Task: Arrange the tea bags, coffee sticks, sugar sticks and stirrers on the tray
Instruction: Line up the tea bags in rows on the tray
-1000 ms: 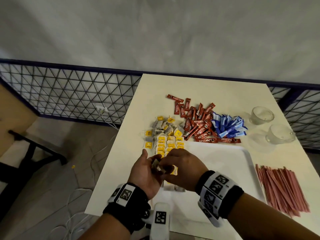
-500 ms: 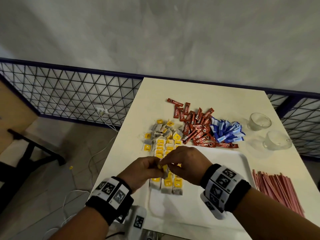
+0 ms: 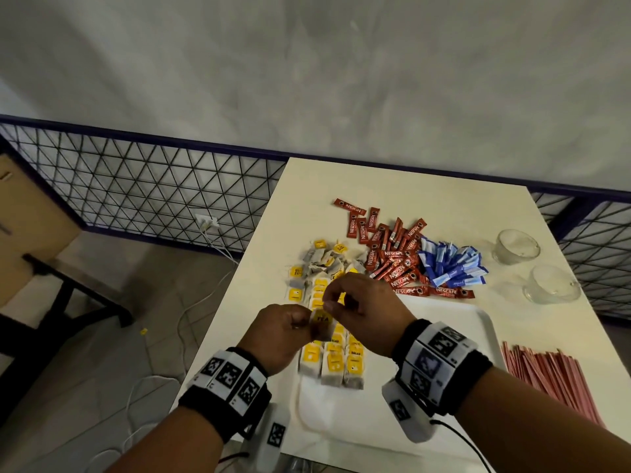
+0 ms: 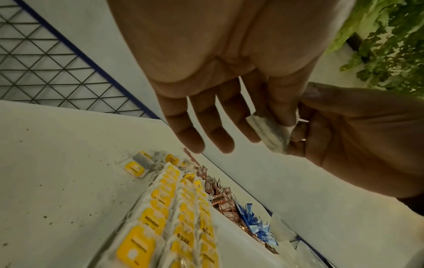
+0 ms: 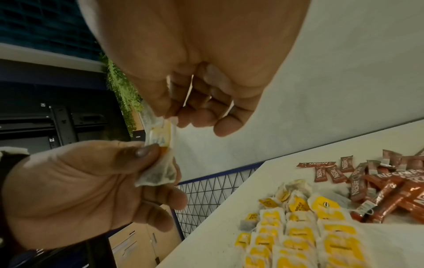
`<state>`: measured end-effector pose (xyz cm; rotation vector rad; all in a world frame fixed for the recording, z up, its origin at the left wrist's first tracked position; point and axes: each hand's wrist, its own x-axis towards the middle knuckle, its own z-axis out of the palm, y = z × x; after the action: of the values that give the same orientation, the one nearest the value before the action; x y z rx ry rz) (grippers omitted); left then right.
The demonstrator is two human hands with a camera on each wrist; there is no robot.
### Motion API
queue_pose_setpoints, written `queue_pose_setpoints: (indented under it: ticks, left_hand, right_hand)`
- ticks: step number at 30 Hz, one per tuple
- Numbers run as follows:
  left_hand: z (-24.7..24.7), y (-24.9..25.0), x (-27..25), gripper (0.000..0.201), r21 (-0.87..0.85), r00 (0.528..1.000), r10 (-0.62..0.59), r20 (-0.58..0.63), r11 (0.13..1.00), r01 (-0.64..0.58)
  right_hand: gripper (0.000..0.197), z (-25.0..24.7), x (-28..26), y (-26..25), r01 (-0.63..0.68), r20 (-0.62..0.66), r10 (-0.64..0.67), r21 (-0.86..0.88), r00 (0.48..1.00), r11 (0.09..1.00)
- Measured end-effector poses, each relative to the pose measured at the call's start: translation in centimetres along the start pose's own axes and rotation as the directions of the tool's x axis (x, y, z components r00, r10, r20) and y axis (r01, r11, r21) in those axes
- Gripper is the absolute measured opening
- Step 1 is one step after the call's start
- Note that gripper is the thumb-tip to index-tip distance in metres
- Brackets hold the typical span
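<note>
One tea bag with a yellow tag hangs between my two hands above the white tray. My left hand pinches its lower pouch. My right hand pinches its top edge. Under the hands, three neat rows of tea bags lie along the tray's left side. Loose tea bags sit in a pile beyond the tray. Red coffee sticks and blue sugar sticks lie to their right. Red stirrers lie right of the tray.
Two glass cups stand at the table's right edge. A wire-mesh fence runs behind the table. The table's left edge drops to a floor with cables.
Both hands have stayed together over the tea bag rows. The tea bag between them has turned so its yellow tag faces up.
</note>
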<state>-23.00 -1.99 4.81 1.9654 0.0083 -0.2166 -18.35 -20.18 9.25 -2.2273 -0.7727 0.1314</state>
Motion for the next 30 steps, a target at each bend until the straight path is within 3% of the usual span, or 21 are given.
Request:
queue_pose_setpoints:
  ticks: [7, 11, 15, 17, 23, 30]
  left_hand:
    - [0.0, 0.3, -0.7, 0.010, -0.152, 0.999, -0.019, -0.027, 0.988, 0.015]
    - [0.7, -2.8, -0.6, 0.022, 0.041, 0.984, -0.175, -0.030, 0.984, 0.176]
    - [2.8, -5.4, -1.1, 0.038, 0.307, 0.945, -0.325, -0.031, 0.897, 0.318]
    - [3.4, -6.1, -1.3, 0.034, 0.376, 0.941, -0.338, -0.024, 0.869, 0.322]
    - [4.1, -7.3, -0.9, 0.026, 0.503, 0.938, -0.347, -0.004, 0.810, 0.302]
    - [4.5, -7.8, -1.0, 0.020, 0.460, 0.938, -0.315, -0.144, 0.818, 0.345]
  right_hand:
    - [0.012, 1.2, 0.0, 0.3, -0.095, 0.111, 0.103, -0.077, 0.988, 0.993]
    - [0.018, 2.6, -1.5, 2.6, -0.185, 0.187, 0.214, -0.159, 0.959, 0.970]
    - [0.029, 4.1, -4.4, 6.0, -0.306, 0.350, 0.435, -0.365, 0.830, 0.879]
    - [0.031, 4.7, -5.4, 6.8, -0.313, 0.371, 0.465, -0.401, 0.804, 0.861]
    - [0.027, 6.1, -6.3, 7.6, -0.311, 0.322, 0.445, -0.391, 0.836, 0.866]
    - [0.028, 6.7, -6.9, 8.1, -0.316, 0.298, 0.439, -0.381, 0.848, 0.869]
